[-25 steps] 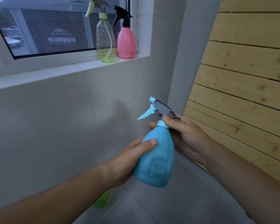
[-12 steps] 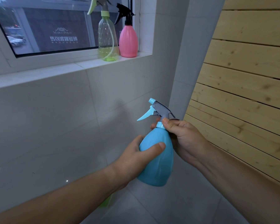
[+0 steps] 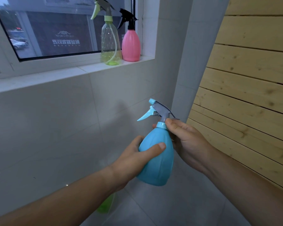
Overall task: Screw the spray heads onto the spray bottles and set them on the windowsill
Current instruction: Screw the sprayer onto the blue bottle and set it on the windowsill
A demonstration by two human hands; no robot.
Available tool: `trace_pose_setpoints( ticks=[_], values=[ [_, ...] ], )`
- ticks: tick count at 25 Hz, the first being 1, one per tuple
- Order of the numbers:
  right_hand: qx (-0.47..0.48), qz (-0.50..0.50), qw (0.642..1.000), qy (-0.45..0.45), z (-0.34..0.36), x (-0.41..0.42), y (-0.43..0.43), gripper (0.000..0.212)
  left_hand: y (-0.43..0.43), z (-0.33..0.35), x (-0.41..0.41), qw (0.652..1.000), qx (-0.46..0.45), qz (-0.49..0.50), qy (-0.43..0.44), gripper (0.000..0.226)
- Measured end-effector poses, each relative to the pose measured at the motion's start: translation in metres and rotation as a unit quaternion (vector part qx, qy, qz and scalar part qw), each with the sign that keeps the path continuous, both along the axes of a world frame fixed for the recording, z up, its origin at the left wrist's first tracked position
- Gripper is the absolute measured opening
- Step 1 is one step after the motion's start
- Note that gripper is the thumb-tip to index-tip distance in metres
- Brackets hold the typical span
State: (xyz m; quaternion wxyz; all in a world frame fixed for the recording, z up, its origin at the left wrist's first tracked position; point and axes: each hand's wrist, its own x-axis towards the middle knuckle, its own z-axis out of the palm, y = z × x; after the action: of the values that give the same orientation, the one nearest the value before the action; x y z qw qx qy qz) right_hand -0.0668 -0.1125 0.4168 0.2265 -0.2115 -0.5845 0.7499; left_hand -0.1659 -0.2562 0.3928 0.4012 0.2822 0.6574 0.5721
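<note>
A blue spray bottle [image 3: 158,162] is held upright in front of me, below the windowsill. My left hand [image 3: 134,159] wraps its body from the left. My right hand [image 3: 186,141] pinches the light-blue collar at its neck, under the grey and blue spray head [image 3: 158,110] that sits on top, nozzle pointing left. On the white windowsill [image 3: 72,74] stand a clear green-tinted spray bottle [image 3: 110,44] and a pink spray bottle [image 3: 131,46] with a black head, side by side at the right end.
A wooden slatted wall [image 3: 252,95] rises on the right. Grey tiled wall and floor lie below the sill. A green object [image 3: 106,204] lies on the floor, partly hidden under my left forearm. A window [image 3: 55,33] sits behind the sill.
My left hand has slid a little higher on the blue bottle's body. The bottle stands slightly more upright. My right hand stays at the collar.
</note>
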Motion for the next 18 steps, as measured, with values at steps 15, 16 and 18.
trace_pose_setpoints(
  ticks=[15,16,18],
  values=[
    [0.276,0.069,0.957,0.057,0.104,-0.174,-0.022,0.047,-0.012,0.138,-0.175,0.96,0.172,0.161,0.152,0.042],
    [0.284,0.07,0.954,0.06,0.116,-0.193,-0.022,0.05,-0.013,0.152,-0.191,0.956,0.17,0.17,0.166,0.043],
    [0.297,0.063,0.951,0.058,0.135,-0.224,-0.022,0.051,-0.012,0.169,-0.22,0.951,0.166,0.193,0.176,0.043]
  ],
)
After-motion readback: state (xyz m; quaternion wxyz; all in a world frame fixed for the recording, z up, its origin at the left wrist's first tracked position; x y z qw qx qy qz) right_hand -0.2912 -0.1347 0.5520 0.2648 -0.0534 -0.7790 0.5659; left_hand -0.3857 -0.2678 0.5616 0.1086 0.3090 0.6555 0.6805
